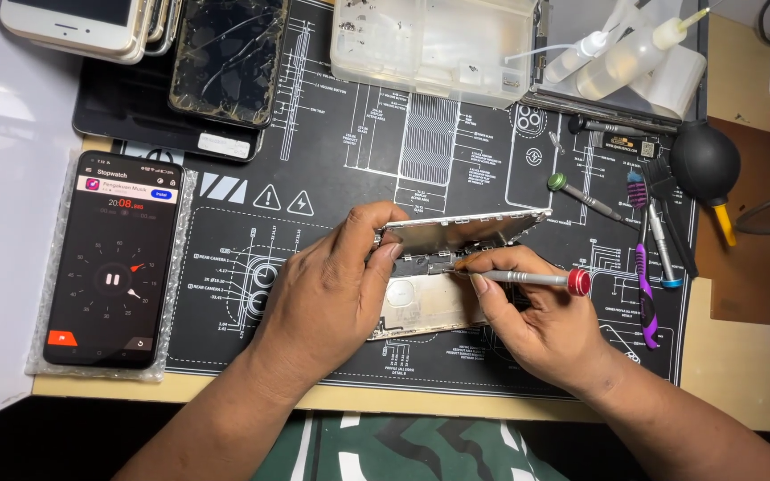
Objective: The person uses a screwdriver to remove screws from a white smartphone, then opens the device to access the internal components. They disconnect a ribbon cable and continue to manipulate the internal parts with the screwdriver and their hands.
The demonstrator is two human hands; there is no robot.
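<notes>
Near the front edge of the black printed work mat (331, 134), your left hand (331, 294) holds the opened silver phone (430, 298) while your right hand (541, 312) grips the thin red-capped screwdriver (528, 278), and a slip could scratch the parts inside.

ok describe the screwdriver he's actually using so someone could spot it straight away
Start at the black repair mat and find the opened phone held at its middle. The right hand holds a slim silver screwdriver with its tip in the phone. Its red end cap sets it apart from the green-capped screwdriver lying loose farther back.
</notes>
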